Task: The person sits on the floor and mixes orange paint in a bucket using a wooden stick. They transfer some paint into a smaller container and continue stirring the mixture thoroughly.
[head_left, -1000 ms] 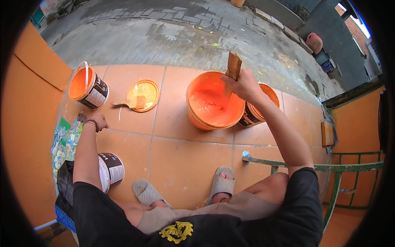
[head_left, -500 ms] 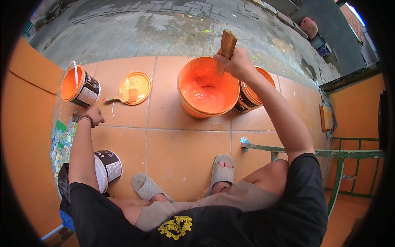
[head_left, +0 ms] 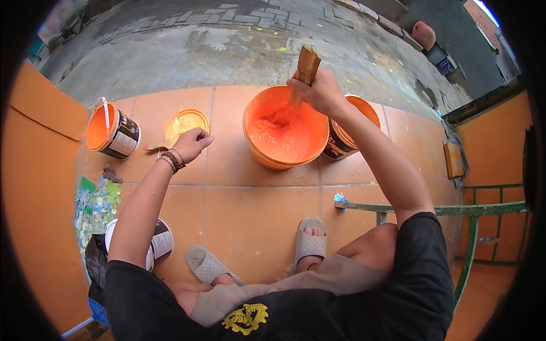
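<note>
Head view: orange tiled floor (head_left: 256, 210) ends at a grey concrete strip above, an orange wall at left and a green metal frame (head_left: 432, 210) at right, with bare tiles open between the big orange bucket (head_left: 284, 136) and the two slippered feet. Right hand (head_left: 321, 94), grip clamped on a wooden stick (head_left: 304, 74) standing in the bucket's thick orange paint; a smaller paint can (head_left: 350, 133) touches the bucket's right side. Left hand (head_left: 190, 145), fingers curled together holding nothing visible, hovers just beside an orange-smeared lid (head_left: 185, 122); an open can of orange paint (head_left: 111, 131) sits further left

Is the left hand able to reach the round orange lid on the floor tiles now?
Probably yes. The left hand hangs free just beside the orange lid, with nothing between them.
</note>
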A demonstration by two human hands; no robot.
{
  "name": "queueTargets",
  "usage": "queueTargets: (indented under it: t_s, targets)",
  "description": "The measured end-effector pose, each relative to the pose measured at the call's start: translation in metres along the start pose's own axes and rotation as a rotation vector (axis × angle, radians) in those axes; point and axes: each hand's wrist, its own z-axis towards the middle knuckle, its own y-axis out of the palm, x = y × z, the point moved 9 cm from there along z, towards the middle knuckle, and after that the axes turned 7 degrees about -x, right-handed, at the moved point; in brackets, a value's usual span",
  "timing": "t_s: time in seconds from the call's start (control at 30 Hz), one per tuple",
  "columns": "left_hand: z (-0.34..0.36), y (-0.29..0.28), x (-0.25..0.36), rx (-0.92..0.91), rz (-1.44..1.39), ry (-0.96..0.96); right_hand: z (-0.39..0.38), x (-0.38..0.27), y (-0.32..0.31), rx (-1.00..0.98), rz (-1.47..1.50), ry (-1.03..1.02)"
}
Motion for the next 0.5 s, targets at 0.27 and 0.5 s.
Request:
queueTargets:
  t_s: [0.27, 0.5]
  targets:
    - [0.010, 0.077, 0.070, -0.163, -0.631, -0.151, -0.021, -0.024, 0.027, -0.172, 0.202, 0.121]
    - [0.030, 0.098, 0.061, -0.227, -0.876, -0.176, -0.004, -0.003, 0.003, 0.029, 0.019, -0.055]
